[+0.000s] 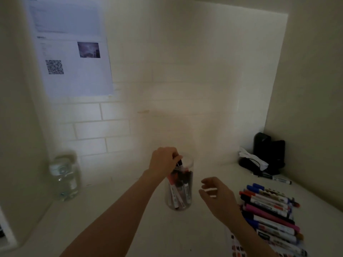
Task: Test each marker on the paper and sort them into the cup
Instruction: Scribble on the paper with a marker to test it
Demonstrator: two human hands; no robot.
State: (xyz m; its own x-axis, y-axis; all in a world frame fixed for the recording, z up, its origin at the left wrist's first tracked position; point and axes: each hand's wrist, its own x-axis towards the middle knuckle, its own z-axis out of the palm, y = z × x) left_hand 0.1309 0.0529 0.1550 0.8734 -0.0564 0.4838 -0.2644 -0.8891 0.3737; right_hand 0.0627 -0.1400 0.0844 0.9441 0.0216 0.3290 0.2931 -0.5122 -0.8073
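Observation:
A clear cup (pixel 187 204) stands on the white counter, holding several markers upright. My left hand (pixel 164 162) is over its rim and pinches the top of a dark marker (pixel 179 162) that points down into the cup. My right hand (pixel 216 195) hovers just right of the cup, fingers loosely spread, holding nothing. A pile of markers (pixel 271 210) in blue, red, pink and black lies at the right. The test paper (pixel 236 247), with colour marks on it, shows under the pile and my right forearm.
A clear water bottle (pixel 64 179) stands at the left by the tiled wall. Black pouches and a white cloth (pixel 267 156) fill the back right corner, with one marker (pixel 278 179) lying near them. Printed sheets (pixel 74 58) hang on the wall.

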